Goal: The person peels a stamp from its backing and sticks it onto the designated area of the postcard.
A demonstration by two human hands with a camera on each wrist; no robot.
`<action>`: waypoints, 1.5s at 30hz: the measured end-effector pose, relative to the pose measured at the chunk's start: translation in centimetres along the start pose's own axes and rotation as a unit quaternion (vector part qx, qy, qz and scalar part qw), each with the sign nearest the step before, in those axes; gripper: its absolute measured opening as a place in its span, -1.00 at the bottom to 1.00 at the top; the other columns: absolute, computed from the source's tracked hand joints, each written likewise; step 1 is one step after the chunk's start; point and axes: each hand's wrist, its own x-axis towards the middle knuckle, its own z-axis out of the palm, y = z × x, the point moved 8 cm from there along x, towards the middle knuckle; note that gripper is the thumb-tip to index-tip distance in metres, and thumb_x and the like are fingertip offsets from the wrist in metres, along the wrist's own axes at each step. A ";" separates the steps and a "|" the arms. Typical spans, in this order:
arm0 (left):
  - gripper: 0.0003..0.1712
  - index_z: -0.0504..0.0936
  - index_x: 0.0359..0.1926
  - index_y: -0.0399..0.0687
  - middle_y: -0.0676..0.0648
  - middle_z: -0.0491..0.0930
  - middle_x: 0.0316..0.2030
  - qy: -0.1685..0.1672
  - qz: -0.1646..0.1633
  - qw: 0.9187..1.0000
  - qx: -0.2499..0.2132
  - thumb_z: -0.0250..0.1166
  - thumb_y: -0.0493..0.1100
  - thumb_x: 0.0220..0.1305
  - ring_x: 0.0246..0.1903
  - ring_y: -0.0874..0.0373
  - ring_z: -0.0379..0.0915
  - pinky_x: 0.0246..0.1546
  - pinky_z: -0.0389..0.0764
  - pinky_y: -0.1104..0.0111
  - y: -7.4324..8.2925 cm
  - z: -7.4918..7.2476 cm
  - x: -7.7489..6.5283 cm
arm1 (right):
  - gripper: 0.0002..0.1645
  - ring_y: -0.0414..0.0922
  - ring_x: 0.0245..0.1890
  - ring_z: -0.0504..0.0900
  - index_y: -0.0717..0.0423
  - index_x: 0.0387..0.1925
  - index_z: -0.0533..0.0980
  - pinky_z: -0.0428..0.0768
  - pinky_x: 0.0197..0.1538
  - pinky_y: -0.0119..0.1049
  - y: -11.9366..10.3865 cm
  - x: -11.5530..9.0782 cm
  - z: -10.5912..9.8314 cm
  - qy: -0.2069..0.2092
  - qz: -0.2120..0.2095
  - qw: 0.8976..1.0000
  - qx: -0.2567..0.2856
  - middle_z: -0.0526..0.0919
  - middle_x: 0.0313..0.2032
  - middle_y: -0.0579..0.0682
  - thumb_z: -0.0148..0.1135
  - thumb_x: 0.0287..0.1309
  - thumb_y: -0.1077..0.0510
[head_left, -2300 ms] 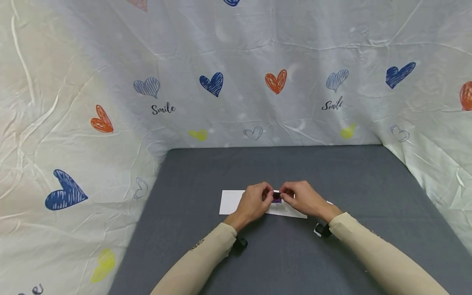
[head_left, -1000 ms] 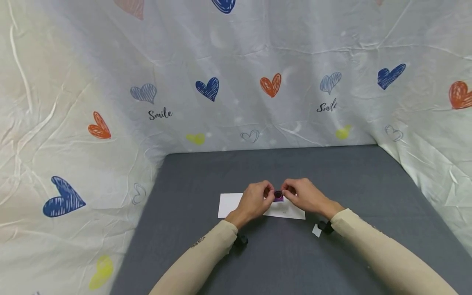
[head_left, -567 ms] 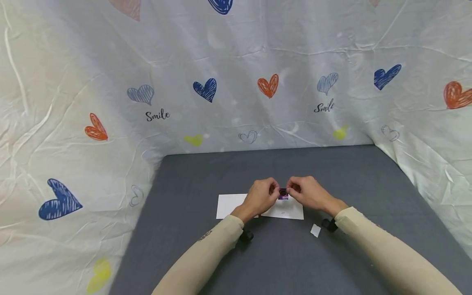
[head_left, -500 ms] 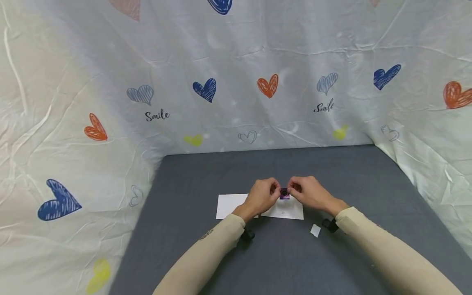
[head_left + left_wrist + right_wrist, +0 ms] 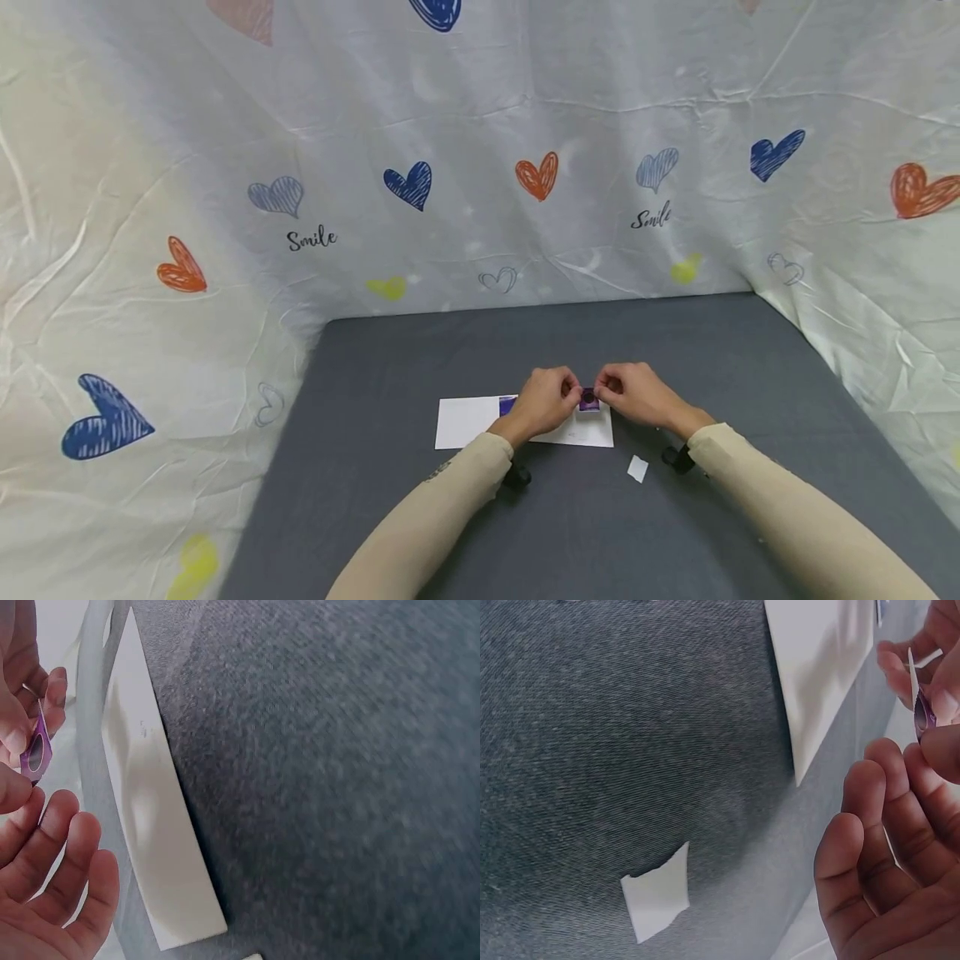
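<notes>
A small purple printed paper piece with a dark round mark is held up between my two hands, above the right part of a long white card. My left hand pinches its left side between thumb and forefinger. The right side is pinched by my right hand. In the left wrist view the purple piece looks bent, with a pale ring around its dark spot. A thin white edge stands out from the purple piece in the right wrist view. Other fingers of both hands are loosely bent.
On the card a blue-purple patch shows beside my left hand, which partly covers it. A torn white paper scrap lies on the grey cloth-covered table. A white curtain printed with hearts hangs behind the table.
Both hands, with the purple piece between them, have moved right over the card. The blue-purple patch has come into view, and the scrap is no longer behind the right wrist. The head view has shifted slightly.
</notes>
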 end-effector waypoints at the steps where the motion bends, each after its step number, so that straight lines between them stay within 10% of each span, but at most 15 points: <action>1: -0.89 0.75 -0.22 0.01 0.14 0.70 -0.44 -0.008 -0.014 1.000 -0.005 0.33 -0.13 0.48 -0.47 0.31 0.54 -0.41 0.56 0.40 0.8 -0.5 -0.2 | -0.89 -0.30 -0.42 0.59 0.00 -0.26 0.72 0.54 -0.30 -0.35 0.1 0.0 0.0 -0.001 0.002 1.000 0.000 0.73 -0.40 -0.19 0.34 0.45 0.18; 27: -0.86 0.73 -0.43 0.24 0.25 0.63 -0.51 0.017 -0.086 0.994 0.069 0.39 -0.02 0.31 -0.53 0.33 0.50 -0.53 0.48 0.35 -2.3 4.1 1.5 | -0.82 -0.23 -0.51 0.52 0.01 -0.35 0.70 0.45 -0.37 -0.29 3.7 0.1 1.8 -0.032 0.034 0.999 0.016 0.67 -0.50 -0.19 0.30 0.40 0.11; 38: -0.87 0.79 -0.40 0.09 0.11 0.72 -0.47 0.011 -0.081 0.993 0.082 0.38 -0.11 0.29 -0.51 0.19 0.58 -0.47 0.57 0.26 0.7 2.2 0.9 | -0.83 -0.28 -0.57 0.50 -0.16 -0.41 0.66 0.43 -0.44 -0.32 8.7 1.6 3.9 -0.018 0.020 1.000 -0.012 0.62 -0.57 -0.27 0.34 0.34 -0.01; 45: -0.87 0.79 -0.39 0.05 0.08 0.72 -0.46 0.005 -0.096 0.992 0.079 0.37 -0.14 0.31 -0.51 0.18 0.57 -0.46 0.55 0.28 1.7 1.8 0.6 | -0.82 -0.20 -0.53 0.53 -0.02 -0.40 0.67 0.48 -0.37 -0.26 5.5 0.5 2.3 -0.028 0.020 0.999 0.026 0.64 -0.54 -0.17 0.30 0.34 0.07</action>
